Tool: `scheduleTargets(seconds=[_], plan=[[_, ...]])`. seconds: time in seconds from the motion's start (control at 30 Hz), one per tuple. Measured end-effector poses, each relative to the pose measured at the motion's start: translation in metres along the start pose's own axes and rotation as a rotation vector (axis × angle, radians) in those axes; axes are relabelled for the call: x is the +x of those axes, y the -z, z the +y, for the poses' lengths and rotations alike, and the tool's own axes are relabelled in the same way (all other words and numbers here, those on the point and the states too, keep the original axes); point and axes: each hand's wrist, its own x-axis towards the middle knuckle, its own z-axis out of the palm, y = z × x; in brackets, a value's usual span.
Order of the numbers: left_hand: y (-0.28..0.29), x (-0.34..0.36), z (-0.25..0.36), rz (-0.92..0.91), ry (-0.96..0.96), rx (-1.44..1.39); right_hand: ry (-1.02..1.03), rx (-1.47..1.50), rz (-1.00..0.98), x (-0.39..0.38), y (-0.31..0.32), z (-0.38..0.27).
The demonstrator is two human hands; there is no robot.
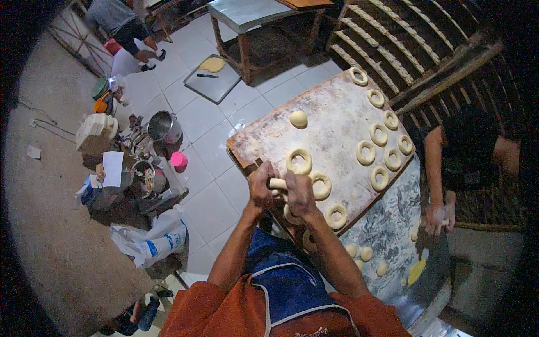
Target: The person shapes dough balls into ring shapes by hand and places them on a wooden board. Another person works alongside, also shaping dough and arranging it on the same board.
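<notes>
Head view, looking down: the left hand [261, 188] and right hand [300, 194] are closed together around a short roll of dough [277, 183], which runs across between the fingers, just over the near-left edge of a floured wooden board [331, 112]. Dough rings [298, 160] lie just beyond the hands; more line the board's right edge. A dough ball [298, 118] sits mid-board.

Steel pot [163, 127], pink cup [178, 159], white sack [152, 238] on the floor
</notes>
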Motion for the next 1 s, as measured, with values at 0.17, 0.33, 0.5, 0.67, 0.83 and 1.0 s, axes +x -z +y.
scheduleTargets(seconds=[0.17, 0.33, 0.5, 0.67, 0.83, 1.0], plan=[[0.066, 0.043, 0.004, 0.111, -0.127, 0.045, 0.129, 0.110, -0.189, 0.070, -0.015, -0.032], [0.084, 0.096, -0.005, 0.234, 0.161, 0.417, -0.202, 0.051, -0.097, 0.113, -0.021, -0.015], [0.089, 0.099, -0.015, 0.253, -0.044, 0.805, 0.134, -0.720, 0.127, 0.126, 0.002, 0.041], [0.090, 0.092, -0.033, 0.088, -0.194, 0.769, 0.103, -0.794, -0.110, 0.165, 0.031, 0.099], [0.088, 0.097, -0.051, 0.131, -0.228, 0.632, -0.211, -0.295, 0.068, 0.163, 0.024, 0.114], [0.093, 0.090, -0.042, -0.018, 0.024, 0.408, -0.082, 0.068, 0.189, 0.106, 0.051, 0.065]])
